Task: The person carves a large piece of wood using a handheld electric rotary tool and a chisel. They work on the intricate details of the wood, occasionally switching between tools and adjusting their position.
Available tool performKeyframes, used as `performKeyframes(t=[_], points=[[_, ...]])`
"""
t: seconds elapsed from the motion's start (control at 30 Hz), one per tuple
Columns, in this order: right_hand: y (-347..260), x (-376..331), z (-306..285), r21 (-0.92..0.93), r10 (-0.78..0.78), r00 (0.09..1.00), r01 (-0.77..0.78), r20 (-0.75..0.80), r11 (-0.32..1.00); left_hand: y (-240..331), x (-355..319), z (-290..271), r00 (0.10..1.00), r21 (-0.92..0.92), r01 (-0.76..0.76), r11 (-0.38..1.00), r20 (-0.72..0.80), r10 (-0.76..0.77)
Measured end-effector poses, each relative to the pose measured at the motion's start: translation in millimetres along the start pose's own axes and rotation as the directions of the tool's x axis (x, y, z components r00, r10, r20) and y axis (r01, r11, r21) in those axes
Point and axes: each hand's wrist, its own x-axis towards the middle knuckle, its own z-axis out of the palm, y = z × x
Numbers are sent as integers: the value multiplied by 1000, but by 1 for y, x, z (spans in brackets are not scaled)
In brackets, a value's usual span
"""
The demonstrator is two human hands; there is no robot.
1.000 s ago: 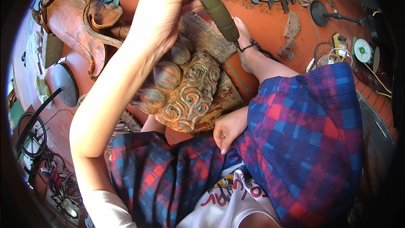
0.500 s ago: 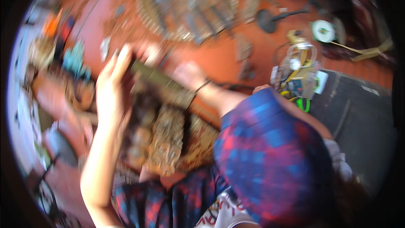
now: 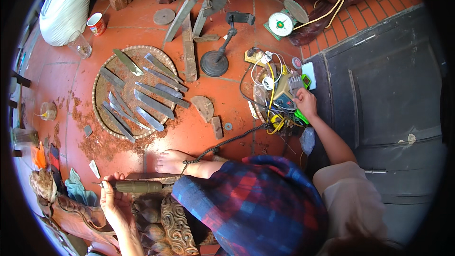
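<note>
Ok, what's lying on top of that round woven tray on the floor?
The round woven tray holds about ten long carving chisels, laid loosely side by side, with reddish wood dust around them. The weave beneath the blades is covered.

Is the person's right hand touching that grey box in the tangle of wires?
Touching. The head view shows the right hand with its fingers against the grey box among the wires, while the left hand grips the rotary tool.
</note>
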Motion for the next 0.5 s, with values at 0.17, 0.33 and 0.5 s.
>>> performKeyframes(t=[0.17, 0.33, 0.5], points=[[7, 12, 8, -321, -130, 989, 145, 69, 936, 2, 6, -13, 994, -10, 46, 999, 98, -45], [5, 10, 19, -430, -118, 986, 159, 121, 889, -5, 3, -8, 999, 51, 35, 998, 12, -36], [4, 15, 16, -389, -102, 989, 136, 107, 911, -8, 0, -2, 999, 75, 38, 996, -25, -36]])
